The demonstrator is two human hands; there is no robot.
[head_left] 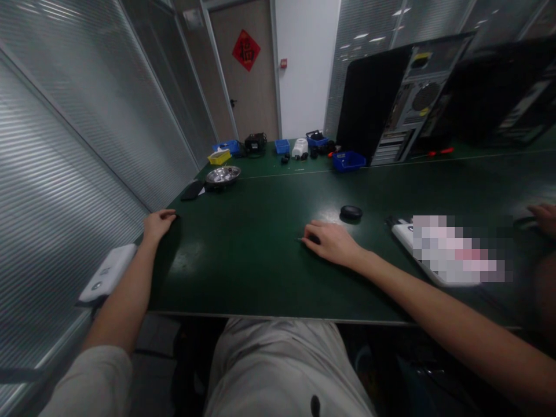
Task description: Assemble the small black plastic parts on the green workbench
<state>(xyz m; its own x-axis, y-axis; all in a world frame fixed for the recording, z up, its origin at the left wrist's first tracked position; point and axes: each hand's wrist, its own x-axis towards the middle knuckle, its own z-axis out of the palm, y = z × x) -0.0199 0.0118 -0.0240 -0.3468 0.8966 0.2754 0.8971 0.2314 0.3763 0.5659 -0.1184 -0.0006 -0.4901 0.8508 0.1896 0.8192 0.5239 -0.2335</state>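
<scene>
My right hand [332, 240] rests over the green tabletop [243, 255] with its fingers closed in a pinch. A tiny thin, pin-like piece [299, 239] pokes out from its fingertips. Just beyond that hand lies a black oval object [351, 212], not touched. Over at the table's left edge is my left hand [158, 225], thumb and fingers drawn together. Whatever may be between those fingertips is too small to make out. Near my left forearm is a white box-shaped device [108, 273].
A metal bowl [223, 175] and a dark flat object [192, 190] sit far left. Blue trays [348, 160], a yellow tray [219, 157] and a computer tower [391, 104] line the back. A white device [419, 255] lies right, near another person's hand [544, 217].
</scene>
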